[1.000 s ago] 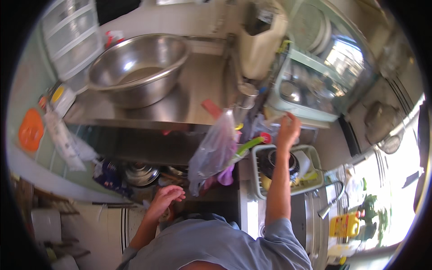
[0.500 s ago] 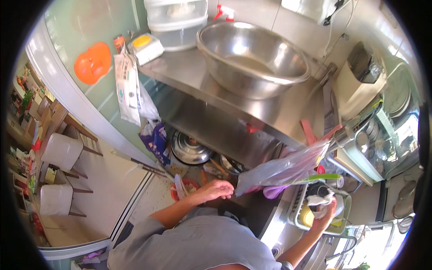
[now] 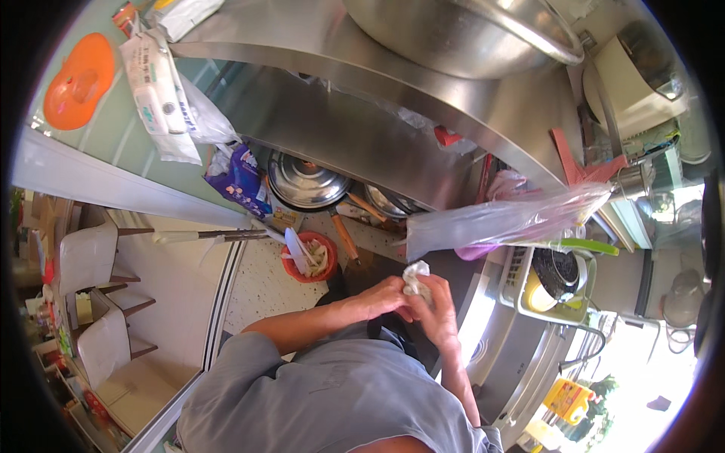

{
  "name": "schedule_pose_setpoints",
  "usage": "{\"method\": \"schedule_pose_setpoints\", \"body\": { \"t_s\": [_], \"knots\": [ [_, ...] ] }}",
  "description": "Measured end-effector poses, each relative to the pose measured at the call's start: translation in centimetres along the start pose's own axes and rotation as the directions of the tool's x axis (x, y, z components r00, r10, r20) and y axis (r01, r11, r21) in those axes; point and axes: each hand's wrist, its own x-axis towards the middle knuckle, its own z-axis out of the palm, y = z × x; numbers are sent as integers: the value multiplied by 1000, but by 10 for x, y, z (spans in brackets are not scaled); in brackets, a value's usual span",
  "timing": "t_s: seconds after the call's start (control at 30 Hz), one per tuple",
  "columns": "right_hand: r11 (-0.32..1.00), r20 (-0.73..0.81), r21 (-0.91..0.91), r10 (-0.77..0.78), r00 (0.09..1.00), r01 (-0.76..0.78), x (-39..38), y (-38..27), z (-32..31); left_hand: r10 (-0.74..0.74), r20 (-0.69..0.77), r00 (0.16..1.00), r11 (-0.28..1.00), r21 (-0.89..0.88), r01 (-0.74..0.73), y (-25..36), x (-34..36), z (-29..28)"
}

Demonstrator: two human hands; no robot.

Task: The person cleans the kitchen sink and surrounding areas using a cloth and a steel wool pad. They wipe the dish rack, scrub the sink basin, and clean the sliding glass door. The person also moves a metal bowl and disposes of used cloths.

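In front of my body a crumpled white cloth [image 3: 416, 278] is bunched up between my two hands. My right hand [image 3: 438, 308] is closed round it, with the top of the cloth sticking out above the fingers. My left hand [image 3: 380, 299] meets the right one, its fingers curled and pressed against the cloth's lower left side. The fingers overlap there, so part of the cloth is hidden.
A red bin [image 3: 315, 272] with scraps stands on the floor to the left. A lidded pan [image 3: 306, 181] sits on the low shelf. From the counter hangs a clear plastic bag [image 3: 491, 226], and a dish rack [image 3: 510, 298] stands right. Above is a steel basin [image 3: 468, 38].
My right hand has come left from the dish rack with the white cloth, and my left hand has moved right to meet it. The view has tilted down.
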Motion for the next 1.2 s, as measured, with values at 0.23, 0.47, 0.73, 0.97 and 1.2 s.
{"method": "schedule_pose_setpoints", "body": {
  "t_s": [0.23, 0.47, 0.73, 0.97, 1.2],
  "knots": [
    [979, -26, 119, 169, 985, -165, -27, 5, 34, 35, -6, 999, 926, 377, -30, -15, -26, -10],
    [977, 68, 151, 142, 988, -150, -62, 19, 41, -33, -110, 993, 925, 374, 72, -54, -64, 17],
    [804, 162, 316, 477, 864, -504, -140, 90, 51, 27, -371, 928, 942, 321, 101, -131, -152, 29],
    [872, 171, -3, 483, 859, -490, -207, 157, 66, 306, -736, 604, 835, 512, 201, -132, -271, -31],
    [762, -4, 267, 613, 790, -590, -230, 141, 65, 543, -787, 291, 744, 612, 268, -73, -327, -129]
  ]
}}
